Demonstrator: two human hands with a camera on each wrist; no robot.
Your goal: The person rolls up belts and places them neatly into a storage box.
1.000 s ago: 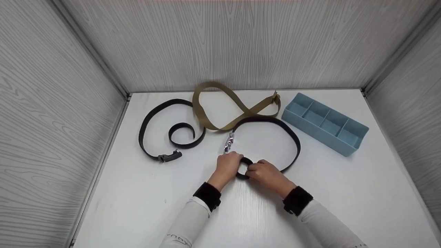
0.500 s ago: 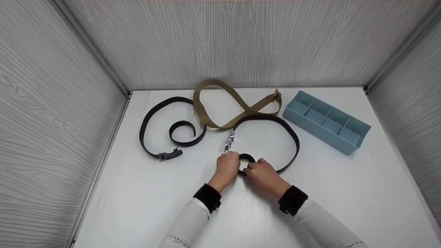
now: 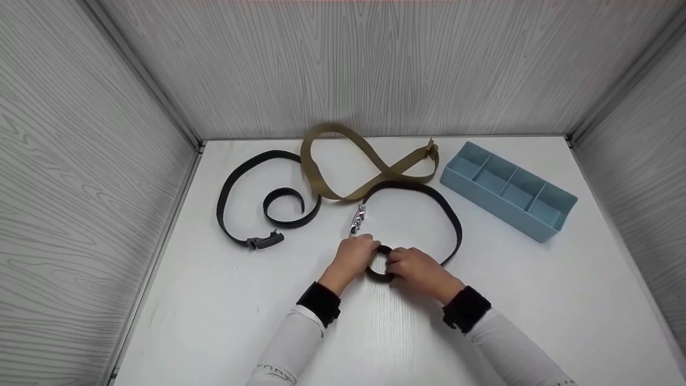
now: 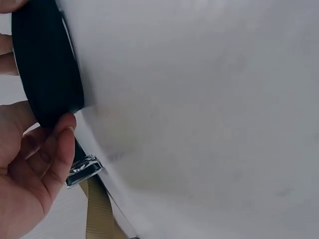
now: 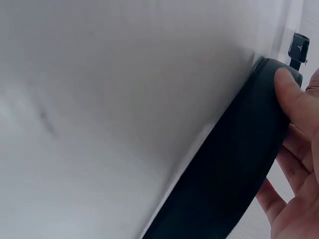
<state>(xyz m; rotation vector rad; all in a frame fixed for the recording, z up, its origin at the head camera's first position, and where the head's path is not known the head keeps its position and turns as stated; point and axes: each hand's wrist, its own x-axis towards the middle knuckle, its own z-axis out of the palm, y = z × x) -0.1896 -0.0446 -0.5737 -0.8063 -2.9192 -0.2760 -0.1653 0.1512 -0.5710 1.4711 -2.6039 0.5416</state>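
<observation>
A black belt (image 3: 402, 185) with a silver buckle (image 3: 357, 220) lies in an open loop at the middle of the table, standing on its edge. Its free end is rolled into a small ring between both hands. My left hand (image 3: 352, 254) pinches the ring's left side between thumb and fingertips, just below the buckle; the left wrist view shows the rolled strap (image 4: 47, 59) in those fingers. On the ring's right side my right hand (image 3: 418, 269) grips the strap, its thumb (image 5: 287, 87) lying on the outer face in the right wrist view.
A second black belt (image 3: 225, 190) with a dark buckle (image 3: 266, 240) curls at the left. Behind the hands a tan webbing belt (image 3: 307, 158) lies in a crossed loop, close to both black belts. A blue tray (image 3: 490, 206) with several compartments stands at the back right.
The right hand shifted left over the ring, then back right. The black belt's big loop has drawn in slightly at its right side. The left hand stays nearly in place.
</observation>
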